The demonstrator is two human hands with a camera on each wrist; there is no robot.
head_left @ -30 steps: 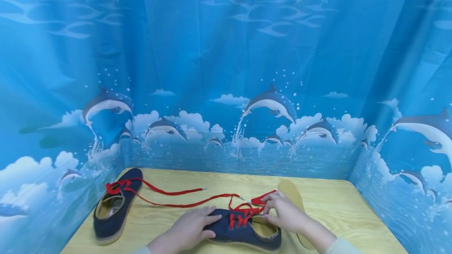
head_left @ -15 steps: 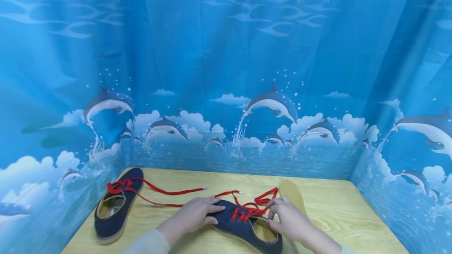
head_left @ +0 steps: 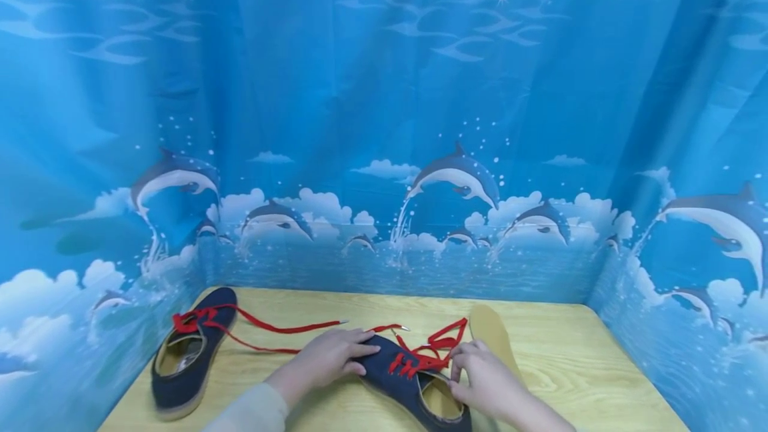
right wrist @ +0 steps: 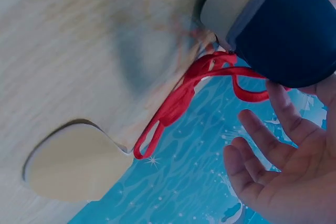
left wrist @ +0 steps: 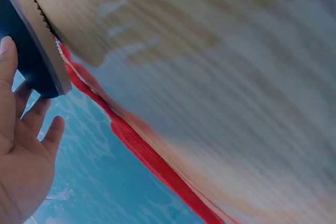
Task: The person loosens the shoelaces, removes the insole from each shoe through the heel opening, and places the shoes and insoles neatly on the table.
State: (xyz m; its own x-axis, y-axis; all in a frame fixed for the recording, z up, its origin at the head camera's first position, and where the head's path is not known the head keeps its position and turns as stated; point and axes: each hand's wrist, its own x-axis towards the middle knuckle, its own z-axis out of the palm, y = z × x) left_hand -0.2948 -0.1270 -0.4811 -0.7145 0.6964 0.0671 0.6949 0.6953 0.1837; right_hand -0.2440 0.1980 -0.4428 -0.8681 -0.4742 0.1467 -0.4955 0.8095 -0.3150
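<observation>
A navy shoe (head_left: 381, 369) with red laces (head_left: 433, 363) lies at the front middle of the table, its toe to the left and away from me. Thumb and fingers of my left hand (head_left: 330, 355) grip the toe, on both sides of it in the left wrist view. At the shoe's opening, my right hand (head_left: 486, 379) pinches the collar edge; in the right wrist view its thumb is hidden behind the shoe, while the other fingers are spread. Loose loops of lace lie just beyond the right fingertips.
The matching navy shoe (head_left: 174, 389) stands at the left, its long red lace (head_left: 288, 329) stretching toward the middle. A tan insole (head_left: 493, 335) lies beyond my right hand. A blue dolphin-print curtain (head_left: 336, 119) encloses the back and sides of the wooden table (head_left: 576, 359).
The shoe has turned, its toe swinging away from me and its heel coming nearer. My left hand moved up with the toe; my right hand stayed by the opening.
</observation>
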